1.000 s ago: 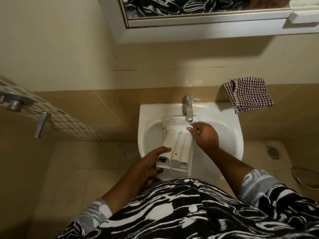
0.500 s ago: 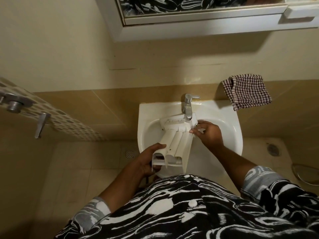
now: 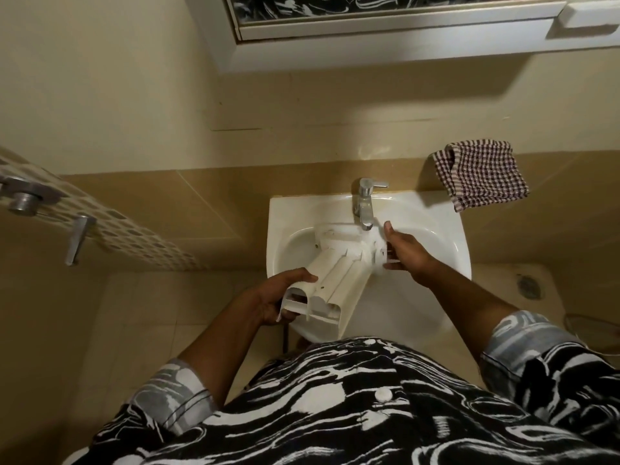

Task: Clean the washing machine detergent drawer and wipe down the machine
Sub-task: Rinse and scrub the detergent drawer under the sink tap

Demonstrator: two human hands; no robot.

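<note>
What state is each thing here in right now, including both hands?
Detergent drawer: held tilted over the sink, far end under the faucet.
Left hand: grips the drawer's near end.
Right hand: at the drawer's far end; whether it grips is unclear.
Faucet: whether water runs cannot be told.
Sink: holds the drawer's far end in its bowl.
Checked cloth: folded, against the wall, untouched.

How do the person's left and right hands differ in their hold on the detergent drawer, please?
The left hand grips the detergent drawer at its narrow near end; the right hand meets its wide far end beneath the tap. The left hand's fingers curl round it; the right hand's thumb sticks out, grip unclear. Both touch the drawer.
</note>
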